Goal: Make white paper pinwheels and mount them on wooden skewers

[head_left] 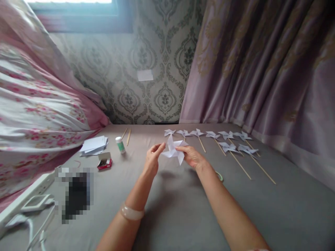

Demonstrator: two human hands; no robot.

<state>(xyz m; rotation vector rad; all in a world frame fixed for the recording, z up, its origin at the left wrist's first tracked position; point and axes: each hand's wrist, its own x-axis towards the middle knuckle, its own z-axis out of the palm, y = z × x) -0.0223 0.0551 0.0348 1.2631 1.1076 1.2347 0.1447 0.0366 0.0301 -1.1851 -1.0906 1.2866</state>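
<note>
A white folded paper pinwheel hangs above the grey bedsheet, held between both hands. My right hand pinches its centre from the right. My left hand has its fingertips curled near the pinwheel's left blade; a pale bangle is on that wrist. Whether the left fingers touch the paper is unclear.
Several finished pinwheels on wooden sticks lie in rows at the right by the purple curtain. At the left lie a stack of white paper, a glue stick, a small red box, spare sticks and floral bedding.
</note>
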